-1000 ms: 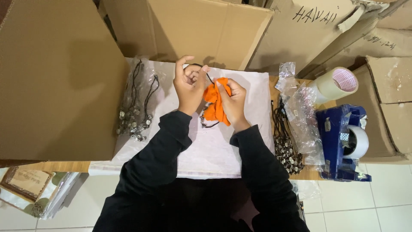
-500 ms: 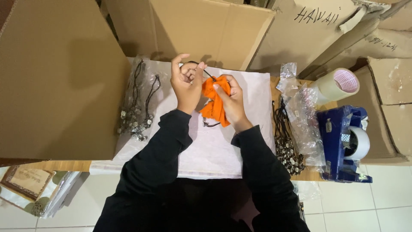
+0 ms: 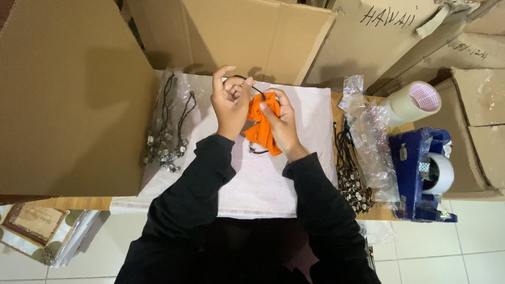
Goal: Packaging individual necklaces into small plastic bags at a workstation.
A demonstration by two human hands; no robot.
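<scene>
Cardboard boxes crowd the scene: a big one [image 3: 68, 94] fills the left side, another [image 3: 247, 37] stands open behind the work area, and more [image 3: 473, 105] are stacked at the right. Between them lies the surface [image 3: 79, 202], most of it covered by a white sheet [image 3: 263, 179].

At the right edge of the surface sits a blue tape dispenser [image 3: 421, 173] loaded with a roll, and just behind it a separate roll of pale tape [image 3: 415, 102] rests on its side. Beside the dispenser, clear plastic bags [image 3: 373, 142] are heaped, some overlapping a bunch of dark corded necklaces with metal beads [image 3: 350, 179] on the bare wood. A similar bunch in plastic [image 3: 168, 126] lies on the sheet's left part, near the big box.

The person, in black sleeves, works above the middle of the sheet. The right hand [image 3: 281, 123] has its grip closed on an orange cloth pouch [image 3: 261, 129], thumb pressed on its top, holding it off the sheet. The left hand [image 3: 230, 102] is just beside it, touching at the fingers, its grip pinched on a thin dark cord [image 3: 256, 90] that loops over the fingers and runs down into the top of the pouch. A short end of cord [image 3: 255, 151] shows below the pouch.
</scene>
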